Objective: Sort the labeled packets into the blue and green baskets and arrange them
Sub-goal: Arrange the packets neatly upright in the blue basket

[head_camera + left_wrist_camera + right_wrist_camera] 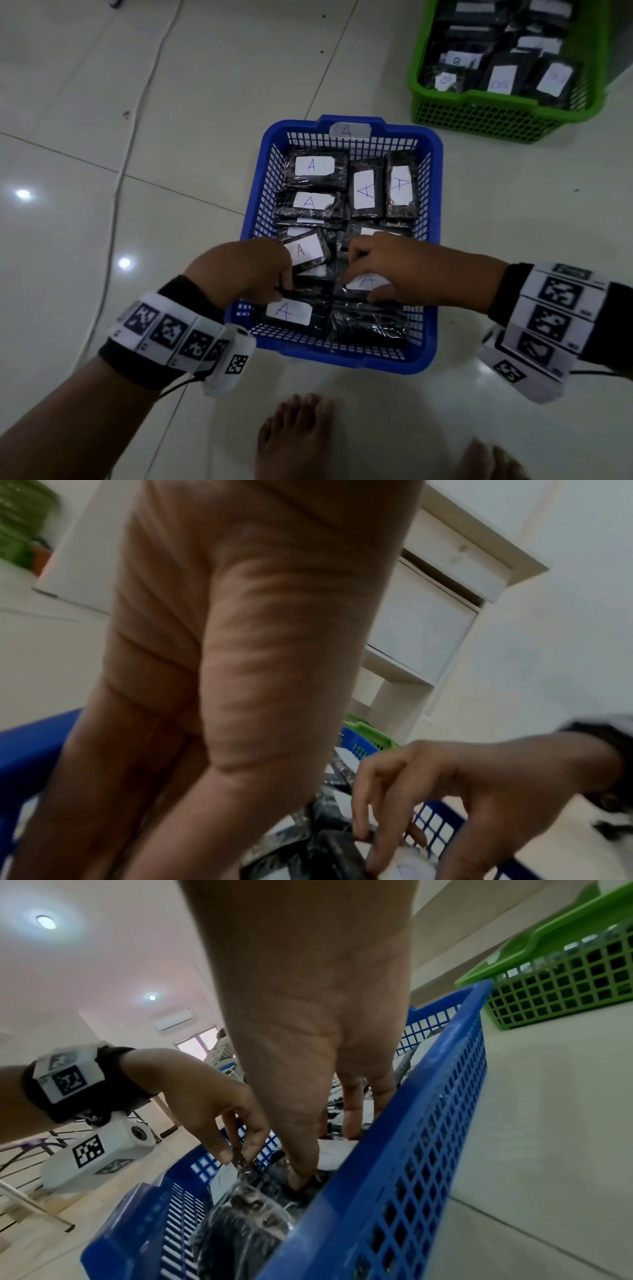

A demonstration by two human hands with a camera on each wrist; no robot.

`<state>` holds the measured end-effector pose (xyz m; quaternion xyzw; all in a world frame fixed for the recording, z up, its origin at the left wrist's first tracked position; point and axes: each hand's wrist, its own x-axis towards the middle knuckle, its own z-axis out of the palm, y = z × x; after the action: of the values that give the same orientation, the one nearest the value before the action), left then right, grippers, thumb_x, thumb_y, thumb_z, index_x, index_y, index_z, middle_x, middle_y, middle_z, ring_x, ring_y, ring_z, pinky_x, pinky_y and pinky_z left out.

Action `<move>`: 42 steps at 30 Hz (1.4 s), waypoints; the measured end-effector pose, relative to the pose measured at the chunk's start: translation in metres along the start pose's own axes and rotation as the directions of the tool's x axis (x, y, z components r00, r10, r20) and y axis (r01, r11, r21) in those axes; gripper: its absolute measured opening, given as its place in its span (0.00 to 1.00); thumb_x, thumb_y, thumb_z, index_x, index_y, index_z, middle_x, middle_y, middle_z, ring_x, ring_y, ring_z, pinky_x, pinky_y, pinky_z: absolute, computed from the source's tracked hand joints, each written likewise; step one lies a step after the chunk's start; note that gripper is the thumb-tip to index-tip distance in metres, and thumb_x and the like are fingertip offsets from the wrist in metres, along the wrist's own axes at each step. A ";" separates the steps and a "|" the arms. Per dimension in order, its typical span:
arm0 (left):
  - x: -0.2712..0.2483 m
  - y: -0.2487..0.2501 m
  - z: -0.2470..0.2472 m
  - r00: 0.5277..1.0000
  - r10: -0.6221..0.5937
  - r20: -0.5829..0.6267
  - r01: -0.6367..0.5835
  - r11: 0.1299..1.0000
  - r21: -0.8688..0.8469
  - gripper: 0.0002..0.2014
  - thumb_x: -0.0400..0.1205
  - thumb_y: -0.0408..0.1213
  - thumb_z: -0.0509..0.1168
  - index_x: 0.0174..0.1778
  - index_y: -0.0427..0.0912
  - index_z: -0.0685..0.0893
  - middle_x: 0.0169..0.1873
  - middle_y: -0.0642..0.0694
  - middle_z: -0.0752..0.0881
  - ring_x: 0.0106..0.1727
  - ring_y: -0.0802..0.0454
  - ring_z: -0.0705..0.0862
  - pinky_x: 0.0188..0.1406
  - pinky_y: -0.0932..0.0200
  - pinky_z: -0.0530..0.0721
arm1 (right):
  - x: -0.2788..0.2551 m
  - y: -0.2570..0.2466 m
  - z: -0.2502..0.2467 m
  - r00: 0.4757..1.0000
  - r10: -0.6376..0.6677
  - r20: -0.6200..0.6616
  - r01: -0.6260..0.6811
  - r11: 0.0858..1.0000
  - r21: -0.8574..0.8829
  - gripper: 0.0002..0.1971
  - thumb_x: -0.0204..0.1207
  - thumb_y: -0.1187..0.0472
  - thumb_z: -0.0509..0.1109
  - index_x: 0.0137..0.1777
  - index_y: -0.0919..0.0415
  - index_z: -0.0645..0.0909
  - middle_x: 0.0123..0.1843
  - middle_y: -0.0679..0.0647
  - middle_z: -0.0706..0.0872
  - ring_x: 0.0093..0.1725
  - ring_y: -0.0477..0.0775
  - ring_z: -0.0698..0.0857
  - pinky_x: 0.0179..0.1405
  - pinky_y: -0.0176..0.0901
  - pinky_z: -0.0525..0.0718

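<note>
The blue basket [342, 360] sits on the tiled floor in front of me, packed with black plastic packets with white "A" labels. My left hand [285, 288] reaches into its front left part and pinches the plastic edge of a black packet [310, 295]; the right wrist view shows that left hand [237, 1156] pinching. My right hand [363, 277] grips an "A" packet [367, 281] in the front right part between thumb and fingers. The green basket [479, 118] at the far right holds packets with other labels.
A white cable [137, 137] runs across the floor to the left of the blue basket. My bare feet [294, 438] stand just in front of it. A white cabinet [428, 631] stands behind the baskets in the left wrist view.
</note>
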<state>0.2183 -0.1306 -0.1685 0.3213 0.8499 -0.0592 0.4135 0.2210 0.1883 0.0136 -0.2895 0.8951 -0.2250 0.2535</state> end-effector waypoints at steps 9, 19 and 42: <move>-0.124 0.117 0.006 0.988 -0.140 0.072 0.157 0.916 -0.370 0.38 0.71 0.65 0.29 0.79 0.66 0.57 0.84 0.63 0.56 0.87 0.46 0.63 0.81 0.40 0.63 | -0.004 0.000 0.004 1.000 -0.013 -0.025 0.013 1.000 0.000 0.18 0.77 0.53 0.75 0.67 0.43 0.83 0.56 0.43 0.73 0.53 0.46 0.77 0.50 0.50 0.84; -0.069 0.053 -0.208 0.943 0.022 -0.331 -0.018 1.000 0.017 0.27 0.73 0.41 0.80 0.65 0.45 0.78 0.61 0.46 0.81 0.59 0.48 0.82 0.58 0.52 0.84 | -0.009 0.003 0.000 0.999 -0.003 -0.039 0.000 0.998 -0.058 0.11 0.83 0.55 0.67 0.61 0.54 0.86 0.59 0.47 0.82 0.57 0.49 0.81 0.55 0.51 0.83; -0.082 0.070 -0.188 0.876 -0.043 -0.481 0.153 0.969 0.192 0.40 0.69 0.82 0.55 0.69 0.59 0.75 0.50 0.56 0.89 0.56 0.48 0.86 0.60 0.44 0.77 | -0.034 -0.013 -0.038 0.943 0.222 0.248 -0.202 0.974 -0.103 0.35 0.46 0.30 0.84 0.53 0.43 0.84 0.47 0.37 0.85 0.44 0.41 0.84 0.45 0.44 0.86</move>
<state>0.1717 -0.0473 0.0261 0.3268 0.9280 -0.0958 0.1511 0.2276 0.2099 0.0604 -0.2280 0.8884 -0.1224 0.3793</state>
